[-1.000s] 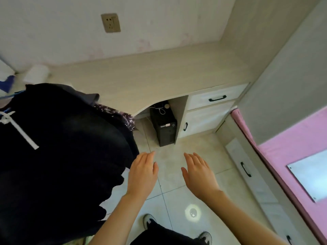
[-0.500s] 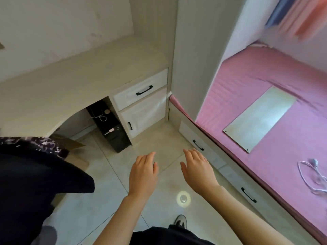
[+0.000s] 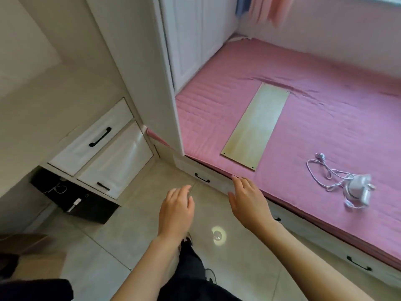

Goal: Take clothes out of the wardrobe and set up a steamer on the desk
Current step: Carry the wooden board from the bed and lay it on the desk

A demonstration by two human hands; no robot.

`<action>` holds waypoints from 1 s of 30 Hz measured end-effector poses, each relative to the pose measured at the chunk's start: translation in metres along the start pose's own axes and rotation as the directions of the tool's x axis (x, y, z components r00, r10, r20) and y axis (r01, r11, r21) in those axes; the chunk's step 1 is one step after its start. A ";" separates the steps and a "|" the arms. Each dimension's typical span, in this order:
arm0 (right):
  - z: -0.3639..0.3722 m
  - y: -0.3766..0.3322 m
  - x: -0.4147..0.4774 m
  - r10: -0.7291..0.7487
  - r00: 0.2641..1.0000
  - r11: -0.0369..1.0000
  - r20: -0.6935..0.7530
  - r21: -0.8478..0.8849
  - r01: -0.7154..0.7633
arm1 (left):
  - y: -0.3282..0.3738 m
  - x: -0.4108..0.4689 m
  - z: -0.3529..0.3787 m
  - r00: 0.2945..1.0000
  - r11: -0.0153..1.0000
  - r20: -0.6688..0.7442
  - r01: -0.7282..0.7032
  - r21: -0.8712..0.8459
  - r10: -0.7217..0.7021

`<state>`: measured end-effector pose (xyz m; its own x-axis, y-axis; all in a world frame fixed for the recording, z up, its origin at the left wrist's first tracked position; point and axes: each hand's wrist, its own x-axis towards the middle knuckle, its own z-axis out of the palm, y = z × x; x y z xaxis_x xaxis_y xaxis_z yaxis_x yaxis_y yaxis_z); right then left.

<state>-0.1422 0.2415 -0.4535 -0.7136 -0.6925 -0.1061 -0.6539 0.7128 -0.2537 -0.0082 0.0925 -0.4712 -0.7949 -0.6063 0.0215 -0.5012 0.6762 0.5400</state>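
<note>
While the pale wood-grain desk (image 3: 43, 118) fills the left of the frame, its glossy white drawers (image 3: 121, 161) carry black bar handles; at lower centre the left hand (image 3: 175, 211) and right hand (image 3: 249, 205) hover over smooth floor tiles (image 3: 121, 242), fingers straight, holding nothing; upper centre stands the panelled white wardrobe (image 3: 191, 40); far right, the rounded white steamer (image 3: 358, 187) lies on the quilted pink mattress (image 3: 325, 109), its cord (image 3: 321, 172) looped beside it.

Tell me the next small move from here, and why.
Probably reach the right hand toward the white steamer lying with its cord on the pink bed: that hand is open, empty and nearer it than the left hand.
</note>
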 end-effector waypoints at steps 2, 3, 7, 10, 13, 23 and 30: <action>-0.003 0.016 0.012 0.043 0.999 0.999 0.005 0.003 -0.043 | 0.009 0.024 0.010 0.999 0.999 0.020 -0.031 0.007 0.031; -0.004 0.025 0.019 0.069 0.998 0.998 0.005 0.006 -0.069 | 0.013 0.038 0.015 0.998 0.999 0.029 -0.049 0.010 0.049; -0.010 0.055 0.053 0.181 0.983 0.983 -0.034 0.024 -0.180 | 0.031 0.094 0.033 0.993 0.996 0.078 -0.094 0.003 0.094; -0.019 0.077 0.086 0.256 0.966 0.966 -0.035 0.045 -0.255 | 0.045 0.142 0.046 0.984 0.992 0.132 -0.123 0.012 0.120; -0.024 0.102 0.120 0.314 0.949 0.948 -0.029 0.055 -0.312 | 0.059 0.189 0.060 0.968 0.983 0.184 -0.179 0.029 0.171; -0.034 0.195 0.203 0.518 0.852 0.848 0.069 0.092 -0.523 | 0.104 0.312 0.121 0.910 0.975 0.363 -0.221 0.016 0.200; -0.022 0.274 0.262 0.512 0.843 0.840 0.165 0.108 -0.531 | 0.137 0.371 0.192 0.888 0.996 0.456 -0.085 0.029 0.062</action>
<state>-0.5139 0.2581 -0.5296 -0.8949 -0.2377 -0.3777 -0.1435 0.9547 -0.2607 -0.4372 0.0403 -0.5508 -0.8930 -0.3052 -0.3308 -0.4415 0.7373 0.5114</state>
